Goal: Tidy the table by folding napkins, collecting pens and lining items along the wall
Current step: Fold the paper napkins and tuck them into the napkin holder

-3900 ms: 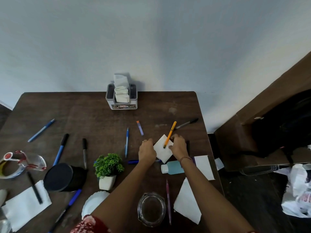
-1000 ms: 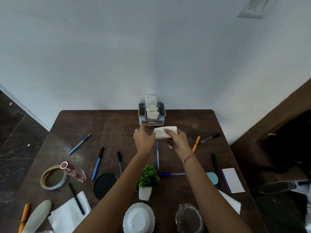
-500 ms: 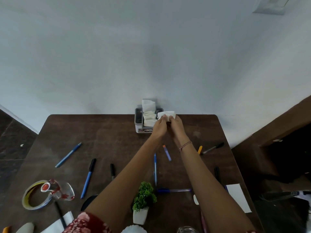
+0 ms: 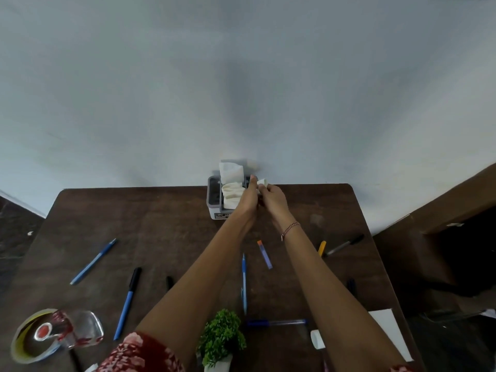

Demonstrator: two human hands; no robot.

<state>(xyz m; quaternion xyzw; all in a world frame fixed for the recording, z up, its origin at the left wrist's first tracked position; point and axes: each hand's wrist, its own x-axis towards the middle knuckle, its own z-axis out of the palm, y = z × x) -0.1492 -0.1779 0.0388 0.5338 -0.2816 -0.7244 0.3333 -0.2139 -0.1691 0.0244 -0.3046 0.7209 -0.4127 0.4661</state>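
Pinching the folded napkin in left hand and right hand, both clamped on it, over the right side of the grey holder (far edge of the worktop, by the wall).

Off to the left we've got a dark stone-look floor with a tiny white scrap lying on it, and a pale skirting strip running along its far edge. On the right we see a brown wooden cabinet, its opening dark, with something black inside that we can't make out.
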